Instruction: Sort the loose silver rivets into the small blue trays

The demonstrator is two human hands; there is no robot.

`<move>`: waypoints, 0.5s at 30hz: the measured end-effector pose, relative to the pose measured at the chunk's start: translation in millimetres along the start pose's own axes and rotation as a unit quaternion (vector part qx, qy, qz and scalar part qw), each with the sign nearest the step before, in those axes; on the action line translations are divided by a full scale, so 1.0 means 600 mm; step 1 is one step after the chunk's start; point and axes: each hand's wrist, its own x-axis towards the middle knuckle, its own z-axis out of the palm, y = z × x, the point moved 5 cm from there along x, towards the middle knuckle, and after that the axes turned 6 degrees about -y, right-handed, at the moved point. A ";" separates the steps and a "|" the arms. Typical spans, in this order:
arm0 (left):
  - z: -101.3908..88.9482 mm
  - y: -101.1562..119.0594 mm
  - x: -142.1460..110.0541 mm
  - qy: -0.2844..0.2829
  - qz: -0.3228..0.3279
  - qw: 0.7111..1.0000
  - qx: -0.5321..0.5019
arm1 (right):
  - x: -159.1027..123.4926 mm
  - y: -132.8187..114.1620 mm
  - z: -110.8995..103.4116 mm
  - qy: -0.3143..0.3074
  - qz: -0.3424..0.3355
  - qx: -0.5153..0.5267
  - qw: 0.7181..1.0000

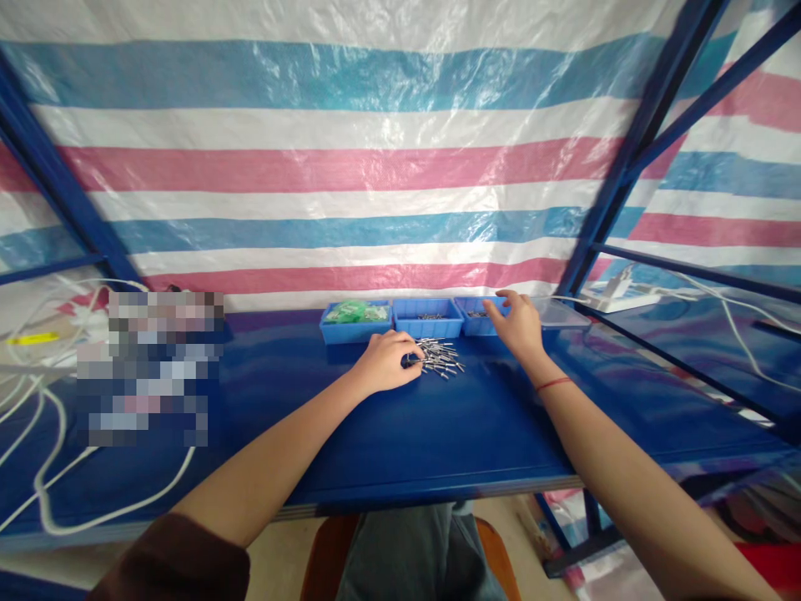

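A loose pile of silvery blind rivets (440, 357) lies on the blue table. My left hand (393, 361) rests at the pile's left side, thumb and fingers curled into a pinch on a rivet at its edge; the fingertips are partly hidden. Over the right blue bin (466, 324) hovers my right hand (521, 324), thumb and fingers apart, with nothing visible between them. That bin and the middle blue bin (427, 325) hold small metal pieces. Green and clear plastic packets (356, 312) fill the left blue bin (356, 334).
White cables (53, 509) run across the table's left side beside a blurred-out patch. A clear plastic lid (563, 314) lies right of the bins, with a white power strip (619, 294) beyond it. Blue metal posts (617, 179) and a striped sheet (350, 167) enclose the back.
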 end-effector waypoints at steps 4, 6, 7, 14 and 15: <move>0.008 -0.004 0.001 -0.037 0.005 0.999 0.027 | -0.002 -0.003 0.009 -0.024 -0.015 0.012 1.000; 0.011 -0.004 0.003 -0.040 0.011 0.998 0.037 | -0.007 -0.021 0.014 -0.067 -0.033 0.034 0.997; 0.012 -0.004 0.004 -0.040 0.015 0.998 0.041 | -0.011 -0.032 0.018 -0.097 -0.049 0.045 0.993; 0.008 -0.010 0.003 -0.031 -0.012 0.997 0.064 | -0.048 -0.102 0.040 -0.276 -0.179 0.107 0.938; 0.007 -0.012 0.002 -0.035 -0.015 0.997 0.063 | -0.052 -0.106 0.042 -0.288 -0.186 0.111 0.933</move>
